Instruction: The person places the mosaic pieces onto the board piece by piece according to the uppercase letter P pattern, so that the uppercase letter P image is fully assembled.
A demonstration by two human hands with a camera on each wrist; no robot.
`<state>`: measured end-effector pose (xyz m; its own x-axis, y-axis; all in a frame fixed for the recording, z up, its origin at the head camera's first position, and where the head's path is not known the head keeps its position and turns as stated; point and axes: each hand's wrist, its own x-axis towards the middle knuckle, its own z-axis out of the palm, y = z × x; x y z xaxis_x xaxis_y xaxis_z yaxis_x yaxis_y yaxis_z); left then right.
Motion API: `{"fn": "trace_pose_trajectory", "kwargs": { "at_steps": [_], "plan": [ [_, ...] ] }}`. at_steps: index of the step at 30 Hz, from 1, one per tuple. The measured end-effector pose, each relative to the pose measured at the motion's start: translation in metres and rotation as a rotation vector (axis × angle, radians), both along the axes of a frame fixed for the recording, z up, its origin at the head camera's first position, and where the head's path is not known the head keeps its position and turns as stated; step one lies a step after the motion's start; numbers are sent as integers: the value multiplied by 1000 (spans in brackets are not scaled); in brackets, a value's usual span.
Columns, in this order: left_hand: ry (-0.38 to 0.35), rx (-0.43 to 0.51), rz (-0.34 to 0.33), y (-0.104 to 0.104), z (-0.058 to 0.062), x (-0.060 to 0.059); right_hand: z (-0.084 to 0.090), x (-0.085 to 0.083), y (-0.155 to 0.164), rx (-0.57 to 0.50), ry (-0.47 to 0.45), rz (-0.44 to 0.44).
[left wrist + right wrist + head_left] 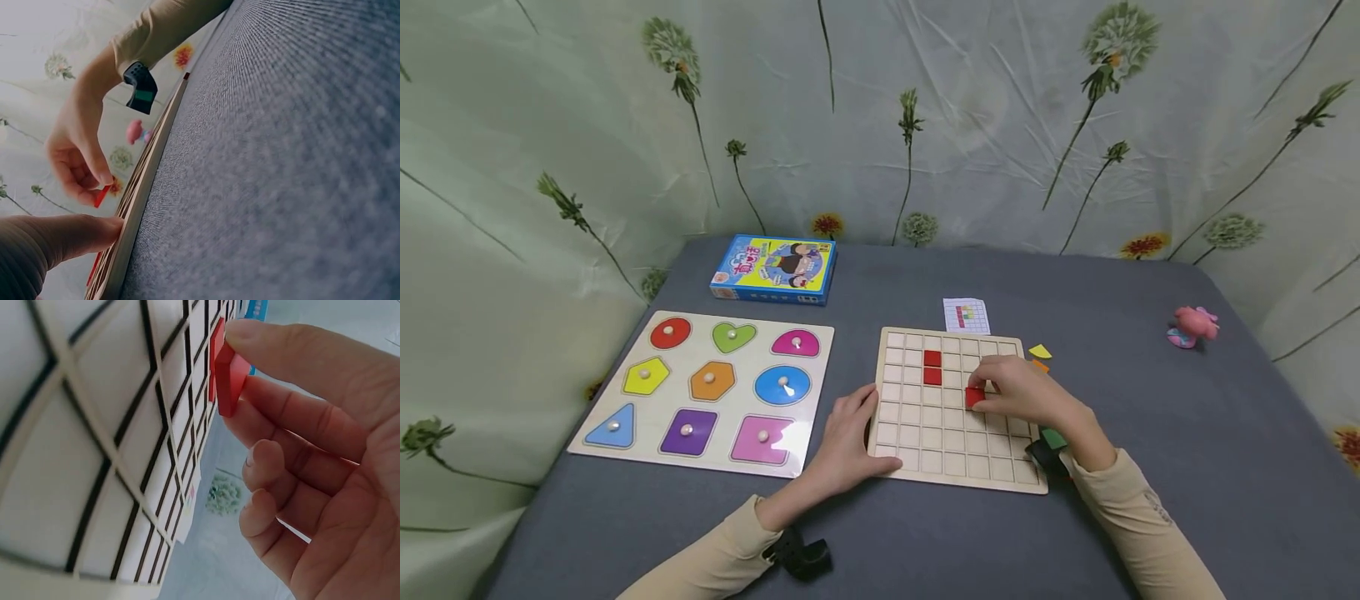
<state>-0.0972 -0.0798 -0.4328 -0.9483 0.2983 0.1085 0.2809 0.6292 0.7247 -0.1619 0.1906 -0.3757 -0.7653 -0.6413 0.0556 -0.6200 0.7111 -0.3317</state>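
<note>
A wooden grid board (pixel 888 414) lies flat on the grey cloth, two red square tiles (pixel 932 367) set one behind the other in its cells. At its near left corner, my left hand (pixel 848 446) rests with fingers along the side and the straight thumb (pixel 94 234) pressing the near edge. Over the right half of the grid, my right hand (pixel 1026 392) pinches another red square tile (pixel 232 378) between thumb and fingers. In the right wrist view that tile is tilted and held just off the board; its other fingers curl loosely.
Left of the board lies a white puzzle panel (pixel 737 333) with knobbed coloured shapes. Behind stand a blue-yellow box (pixel 775 268) and a small pattern card (pixel 967 316). Yellow (pixel 1040 352) and green pieces (pixel 1054 438) lie right of the board; a pink toy figure (pixel 1195 325) stands far right.
</note>
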Motion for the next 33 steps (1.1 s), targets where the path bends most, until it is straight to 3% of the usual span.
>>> {"fn": "trace_pose_trajectory", "kwargs": {
  "at_steps": [9, 19, 33],
  "plan": [
    [13, -32, -2, -2, 1, -4, -1, -6, -20, -7, 27, 24],
    [-35, -44, -10, 0, 0, 1, -12, 0, -34, 30, 37, -50],
    [-23, -48, -10, -3, 1, -1, -14, -3, -47, -6, 107, -3]
  ]
}}
